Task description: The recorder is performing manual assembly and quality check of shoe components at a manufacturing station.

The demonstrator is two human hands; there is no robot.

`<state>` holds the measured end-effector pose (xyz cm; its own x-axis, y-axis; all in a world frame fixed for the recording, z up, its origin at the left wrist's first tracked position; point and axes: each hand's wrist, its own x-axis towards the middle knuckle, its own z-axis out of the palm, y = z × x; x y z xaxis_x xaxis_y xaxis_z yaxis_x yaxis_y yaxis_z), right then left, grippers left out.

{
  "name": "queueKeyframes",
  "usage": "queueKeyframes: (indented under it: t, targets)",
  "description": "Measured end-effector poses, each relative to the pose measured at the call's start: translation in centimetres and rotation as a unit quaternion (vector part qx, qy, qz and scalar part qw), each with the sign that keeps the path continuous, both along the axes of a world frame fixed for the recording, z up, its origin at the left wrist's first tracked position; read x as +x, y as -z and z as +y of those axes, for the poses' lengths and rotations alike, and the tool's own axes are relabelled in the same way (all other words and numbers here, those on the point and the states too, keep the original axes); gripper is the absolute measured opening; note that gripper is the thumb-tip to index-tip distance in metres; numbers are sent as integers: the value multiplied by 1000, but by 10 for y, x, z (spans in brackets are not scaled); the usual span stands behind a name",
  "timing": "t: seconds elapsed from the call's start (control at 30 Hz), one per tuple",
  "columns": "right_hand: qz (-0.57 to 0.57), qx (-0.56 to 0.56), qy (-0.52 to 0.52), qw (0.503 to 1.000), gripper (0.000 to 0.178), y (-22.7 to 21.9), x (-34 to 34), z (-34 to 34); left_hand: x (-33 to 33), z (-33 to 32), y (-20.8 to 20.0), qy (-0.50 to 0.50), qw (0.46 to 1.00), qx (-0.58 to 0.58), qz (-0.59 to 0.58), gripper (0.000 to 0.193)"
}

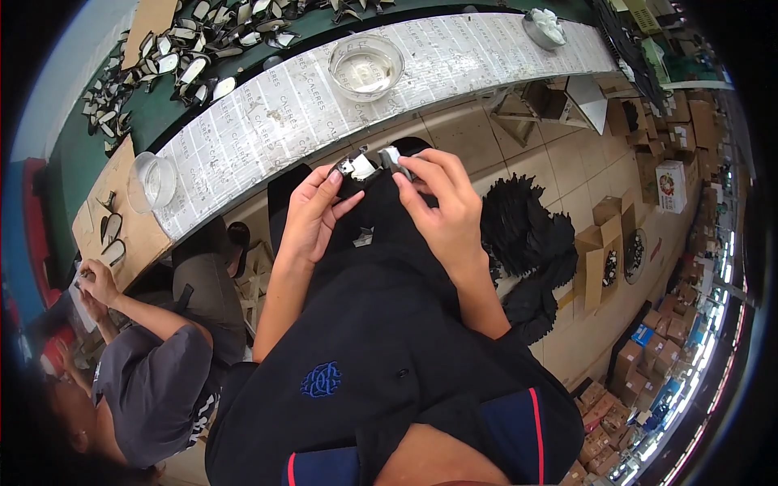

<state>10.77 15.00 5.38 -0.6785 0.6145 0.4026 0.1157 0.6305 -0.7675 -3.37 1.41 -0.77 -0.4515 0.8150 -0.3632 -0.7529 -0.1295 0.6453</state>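
Note:
Close in front of my lap, my left hand (314,209) pinches a small black shoe upper (356,172) with white lining between thumb and fingers. Just to its right, my right hand (444,198) is closed on a small grey-and-white piece (392,157), possibly a pad or a scrap of cloth; its exact kind is unclear. The two held pieces are near each other, and I cannot tell whether they touch. A small pale scrap (363,236) lies on my dark clothing below my hands.
Ahead curves a paper-covered bench (267,113) with a clear bowl (366,68), a bowl of white wads (545,31) and a clear tub (152,181). Shoe parts (194,49) heap on the green surface beyond. A co-worker (154,356) sits left; black pieces (527,235) and a carton (601,251) stand right.

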Motion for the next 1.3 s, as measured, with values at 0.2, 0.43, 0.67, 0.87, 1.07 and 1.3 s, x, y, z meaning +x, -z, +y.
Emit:
queueKeyframes:
  t: [0.2,0.43,0.67,0.87,1.07,1.3]
  targets:
    - [28,-25,10,999,23,-7,0,1,1,1,1,-11,1000,-1,-23,25]
    - [29,-42,-40,998,24,-6,-5,-11,0,1,4,-2,1000,-5,-30,25]
    - [12,-34,-42,998,24,3,-7,-12,1,1,0,-4,1000,-9,-27,25]
    - [-1,-10,1,1000,22,-1,-4,-3,0,0,3,-11,1000,7,-27,26]
    - [14,-18,7,1000,21,-4,-5,-5,-1,-1,4,-6,1000,9,-27,26]
    - [0,-6,-24,1000,23,1,-7,-8,-2,-1,6,-9,999,13,-28,26]
